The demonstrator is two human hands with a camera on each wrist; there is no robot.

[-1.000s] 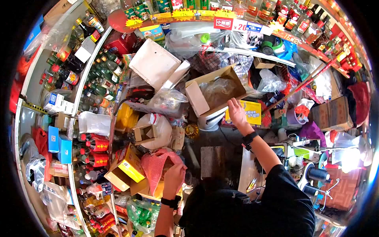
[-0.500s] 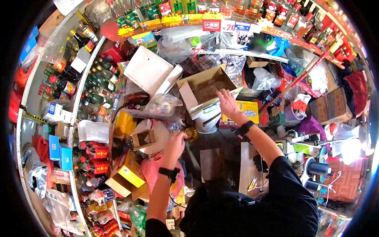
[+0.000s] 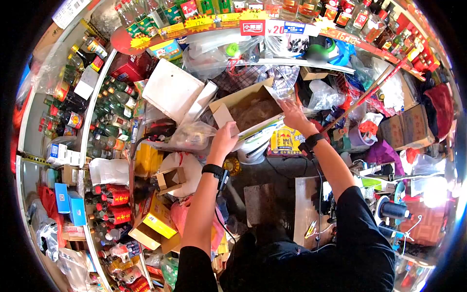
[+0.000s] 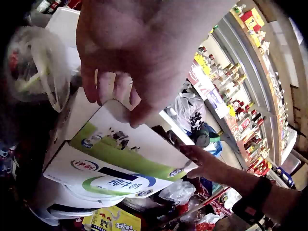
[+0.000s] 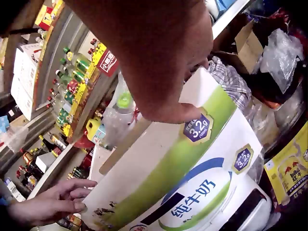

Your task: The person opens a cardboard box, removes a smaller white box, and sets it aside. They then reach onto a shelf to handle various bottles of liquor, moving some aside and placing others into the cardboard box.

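Observation:
An open-topped cardboard milk carton box, white and green on its printed side, stands tilted over a rounded white object with a dark panel. My left hand grips the rim at its left near corner, the thumb outside and fingers bent over the edge in the left wrist view. At the opposite end, my right hand holds the top rim, its thumb pressed to the printed face in the right wrist view. Crumpled clear plastic shows faintly inside the box.
Right of the white object lies a yellow drink box. A white foam lid and a clear plastic bag lie to the left. Bottle shelves curve along the back and left, and a pole slants at the right.
My left hand has left the pink bag and moved forward to the box's left corner. My right hand, earlier with fingers spread at the box's right edge, now holds that rim.

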